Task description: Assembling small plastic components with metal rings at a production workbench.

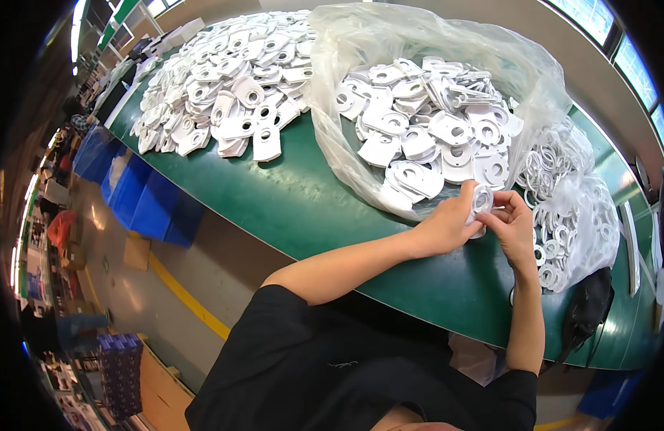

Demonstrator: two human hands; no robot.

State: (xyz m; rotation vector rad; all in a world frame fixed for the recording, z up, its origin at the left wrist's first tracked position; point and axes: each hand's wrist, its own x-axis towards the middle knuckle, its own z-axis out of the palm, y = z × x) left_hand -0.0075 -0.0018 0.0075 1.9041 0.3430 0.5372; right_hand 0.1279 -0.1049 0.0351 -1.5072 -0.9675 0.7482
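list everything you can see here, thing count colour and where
white plastic part: one, white, flat with a round hole, pinched between both hands
open plastic bag: one, clear, middle of the table, holding a heap of the same white parts
loose pile of parts: many, white, far left end of the table
bags of rings: at least two, clear with white rings, right of the hands
black bag: one, black, near right table edge
table: one, green top
blue bins: several, blue, on the floor left of the table
yellow line: one, on the floor
left hand: one, gripping the part
right hand: one, gripping the part
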